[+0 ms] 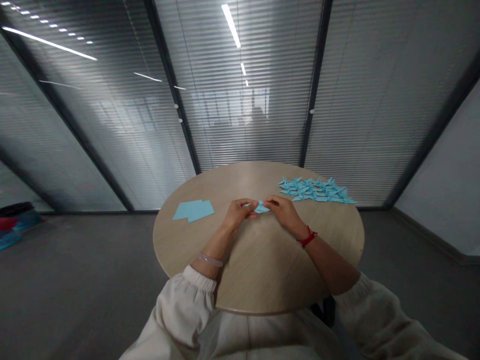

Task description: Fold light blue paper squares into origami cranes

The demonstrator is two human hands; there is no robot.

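Between my two hands is a small piece of folded blue paper [261, 207], held just over the middle of the round table. My left hand [239, 212] pinches its left side between thumb and fingers. On the other side, my right hand [283, 210] grips the upper right edge with thumb and forefinger. Fingers cover much of the paper, so its exact folded shape is hard to make out. To the left lie flat blue paper sheets [194, 210], partly overlapping. Toward the back right, several folded blue paper cranes [315, 190] sit close together in rows.
The round wooden table [262, 270] reaches from my lap toward a glass wall with blinds [251, 135]. A white wall [442, 185] stands at the right. On the floor at the far left is a dark-rimmed bin or bag [18, 215] with red and blue parts.
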